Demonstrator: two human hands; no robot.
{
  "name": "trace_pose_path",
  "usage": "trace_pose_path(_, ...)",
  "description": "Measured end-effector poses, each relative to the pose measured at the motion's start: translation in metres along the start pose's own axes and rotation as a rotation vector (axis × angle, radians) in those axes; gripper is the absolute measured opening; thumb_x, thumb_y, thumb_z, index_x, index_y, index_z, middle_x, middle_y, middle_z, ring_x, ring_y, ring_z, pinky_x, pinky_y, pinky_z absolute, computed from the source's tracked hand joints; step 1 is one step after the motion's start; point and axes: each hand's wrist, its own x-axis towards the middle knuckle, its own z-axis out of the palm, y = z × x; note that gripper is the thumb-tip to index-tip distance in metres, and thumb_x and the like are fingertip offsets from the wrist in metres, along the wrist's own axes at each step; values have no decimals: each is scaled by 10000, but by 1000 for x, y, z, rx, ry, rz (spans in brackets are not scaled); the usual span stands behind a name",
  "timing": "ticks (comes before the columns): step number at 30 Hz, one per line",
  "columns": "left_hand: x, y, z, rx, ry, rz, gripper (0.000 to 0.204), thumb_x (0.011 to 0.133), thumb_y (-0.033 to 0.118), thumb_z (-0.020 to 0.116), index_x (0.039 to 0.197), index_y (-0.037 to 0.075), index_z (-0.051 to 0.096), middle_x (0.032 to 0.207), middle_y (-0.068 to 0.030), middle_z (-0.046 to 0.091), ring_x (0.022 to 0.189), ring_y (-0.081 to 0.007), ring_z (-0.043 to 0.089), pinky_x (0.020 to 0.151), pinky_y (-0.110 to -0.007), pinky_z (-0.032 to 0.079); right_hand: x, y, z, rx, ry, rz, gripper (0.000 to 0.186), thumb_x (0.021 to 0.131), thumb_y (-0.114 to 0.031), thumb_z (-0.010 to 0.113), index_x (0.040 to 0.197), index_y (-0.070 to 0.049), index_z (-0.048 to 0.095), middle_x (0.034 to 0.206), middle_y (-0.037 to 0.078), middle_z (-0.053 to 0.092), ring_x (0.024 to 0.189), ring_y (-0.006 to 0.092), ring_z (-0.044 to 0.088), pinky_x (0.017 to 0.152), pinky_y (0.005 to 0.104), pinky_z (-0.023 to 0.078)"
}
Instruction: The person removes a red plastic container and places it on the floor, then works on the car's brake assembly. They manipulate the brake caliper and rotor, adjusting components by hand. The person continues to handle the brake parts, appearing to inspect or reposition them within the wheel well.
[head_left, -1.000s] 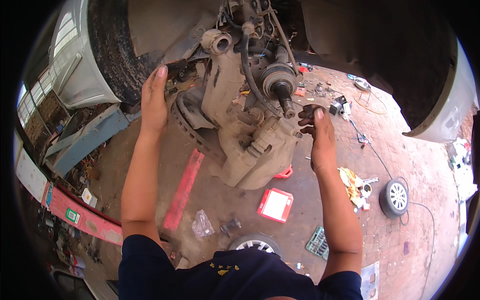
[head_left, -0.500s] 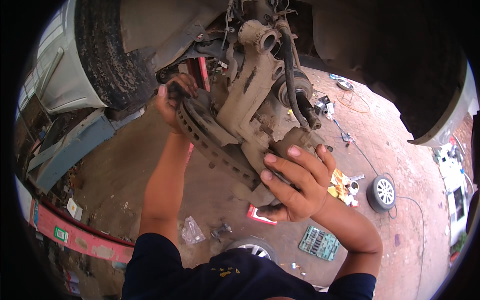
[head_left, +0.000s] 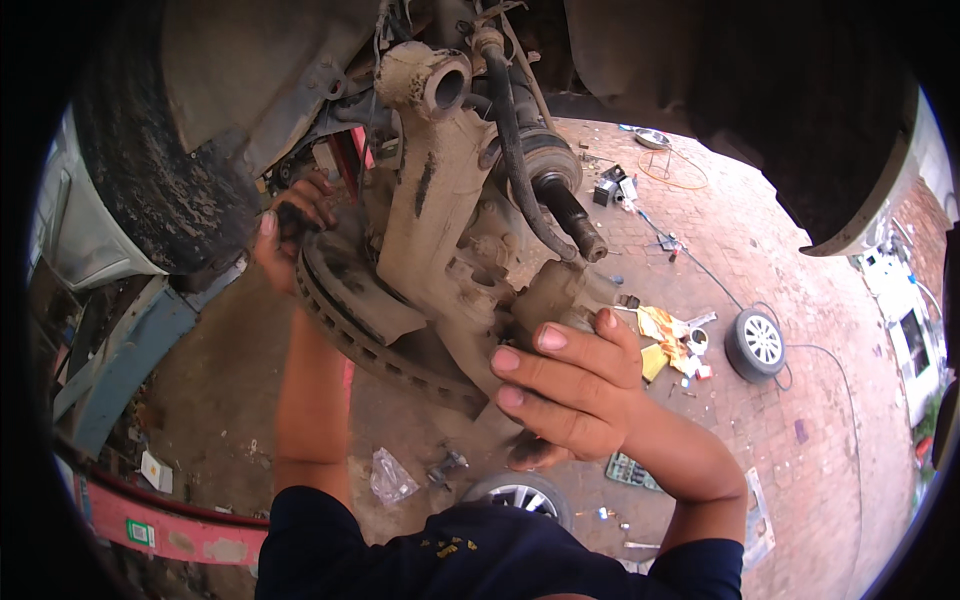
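A dusty steering knuckle hangs under the raised car, with a vented brake disc attached on its near side. My left hand grips the disc's far-left edge, its fingertips dark with grime. At the lower right, my right hand is curled round the brake caliper, thumb beneath and fingers on top; what they press on is partly hidden. Right of the knuckle, a drive shaft points down with its splined end exposed, apart from the hub. A black hose runs down in front of the shaft.
Wheel arch liner and bodywork close in at the left and above. A blue lift arm and red beam stand left. Below lie wheels, a green socket set, a plastic bag and an air hose.
The knuckle, disc and both hands have shifted left, and the gap between knuckle and drive shaft looks wider. My view has moved a little too. Both hands keep their hold.
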Motion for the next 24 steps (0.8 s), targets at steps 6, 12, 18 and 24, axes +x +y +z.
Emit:
trace_pose_path(6, 50, 98, 76, 337, 64, 230, 351, 946, 237, 531, 1097, -44, 675, 1171, -196, 646, 1124, -319, 609, 1062, -457, 408, 5, 13, 1, 370, 446, 326, 455, 1023, -411, 601, 1170, 16, 658, 1255, 274, 623, 1060, 370, 687, 836, 404, 576)
trace_pose_path(12, 70, 156, 173, 1255, -1021, 485, 451, 878, 315, 703, 1217, 18, 705, 1276, -154, 660, 1275, -338, 579, 1196, -543, 288, 23, 39, -49, 120, 285, 506, 267, 959, -188, 654, 1089, 46, 661, 1009, 167, 698, 886, 265, 663, 803, 333, 526)
trace_pose_path(18, 27, 168, 176, 1463, -1016, 365, 609, 841, 441, 740, 1261, 2, 686, 1415, -190, 558, 1364, -381, 470, 1215, -549, 278, 20, 72, -50, 437, -165, 874, 424, 1002, -317, 678, 1248, 27, 649, 1024, 149, 703, 871, 202, 654, 815, 325, 523)
trace_pose_path(24, 17, 175, 185, 1369, -1067, 145, 866, 880, 610, 664, 1406, -69, 558, 1532, -329, 410, 1424, -482, 407, 1229, -532, 284, 71, 86, -37, 400, -39, 428, 417, 991, -312, 650, 1243, 20, 648, 1125, 201, 682, 1018, 388, 670, 875, 413, 525)
